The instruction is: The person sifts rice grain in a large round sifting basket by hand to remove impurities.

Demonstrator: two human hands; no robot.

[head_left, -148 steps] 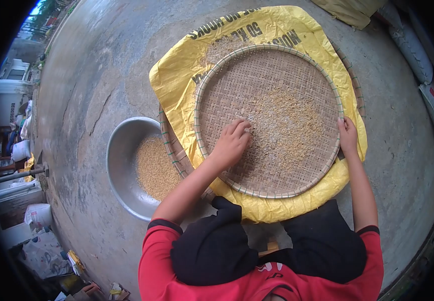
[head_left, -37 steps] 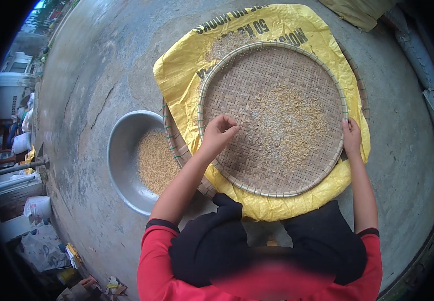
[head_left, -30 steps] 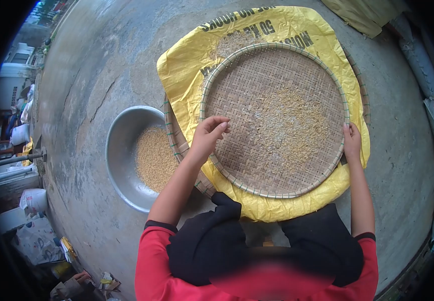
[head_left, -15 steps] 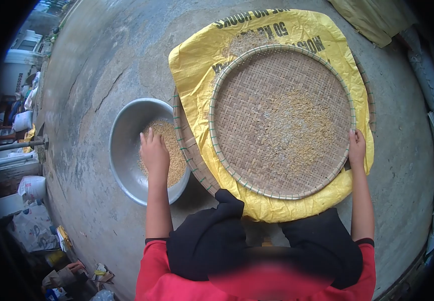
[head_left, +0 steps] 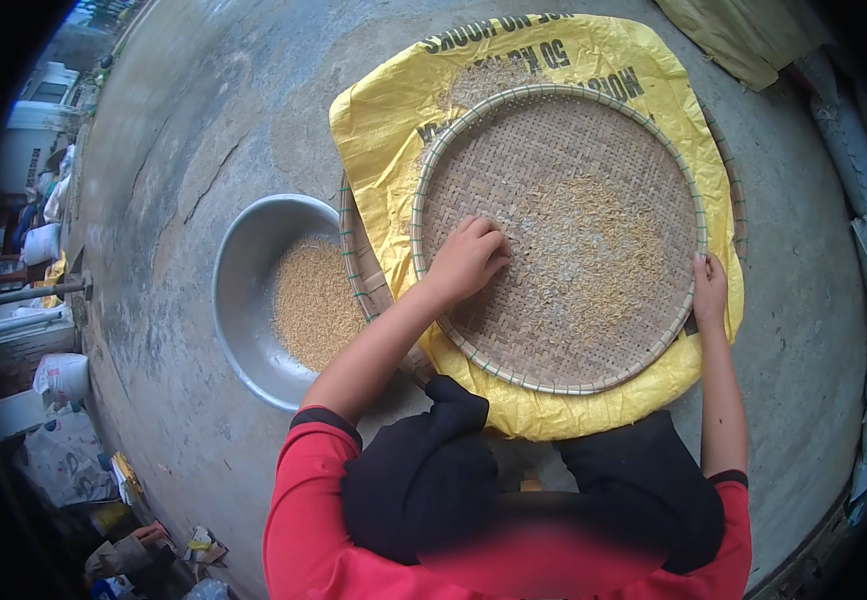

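A round woven winnowing basket [head_left: 473, 190] with a green-stitched rim rests before me, husked and unhusked grain [head_left: 593, 265] scattered across its middle and right. Over its left part is my left hand [head_left: 470, 258], fingers curled down at the edge of the grain; whatever is under the fingertips is hidden. At the right rim, my right hand [head_left: 710, 285] grips the basket, thumb on top. To the left stands a metal bowl [head_left: 243, 300] partly filled with paler grain [head_left: 315, 305]. Beneath the basket lies a yellow sack [head_left: 378, 130] with black print.
Another woven tray [head_left: 358, 262] shows under the sack. Chaff [head_left: 493, 82] lies on the sack beyond the basket. Full sacks [head_left: 846, 155] line the right side of the concrete floor [head_left: 193, 140]. Buckets [head_left: 61, 377] and bags crowd the far left.
My left hand has left the metal bowl and moved right, over the basket, its fingers now curled. My right hand stays on the rim; the basket has barely shifted.
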